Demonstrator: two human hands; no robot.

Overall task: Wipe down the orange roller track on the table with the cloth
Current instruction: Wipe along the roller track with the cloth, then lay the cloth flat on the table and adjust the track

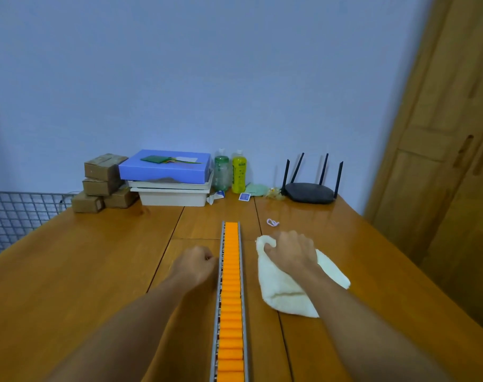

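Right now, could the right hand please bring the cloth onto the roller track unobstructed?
Probably yes: the right hand grips the cloth just beside the roller track, with only bare table between.

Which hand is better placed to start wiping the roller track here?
The right hand: it already grips the cloth lying on the table just right of the roller track. The left hand is curled against the track's left rail, away from the cloth.
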